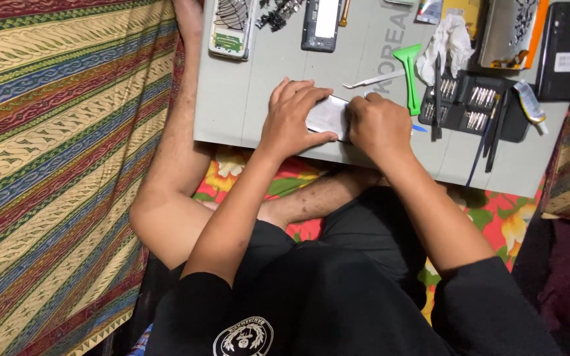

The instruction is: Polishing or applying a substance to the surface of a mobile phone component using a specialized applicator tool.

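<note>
Left hand (293,117) and right hand (379,126) fingers grasp a flat, glossy rectangular phone panel (328,117) on the grey board (245,99)

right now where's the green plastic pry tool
In the head view the green pry tool lies on the grey mat, just above the right hand, between the metal tweezers and the black bit set.

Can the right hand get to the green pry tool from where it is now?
Probably yes. The right hand rests on the silver phone, and the green pry tool lies just beyond it on the grey mat. Nothing lies between them; only the tweezers sit nearby.
</note>
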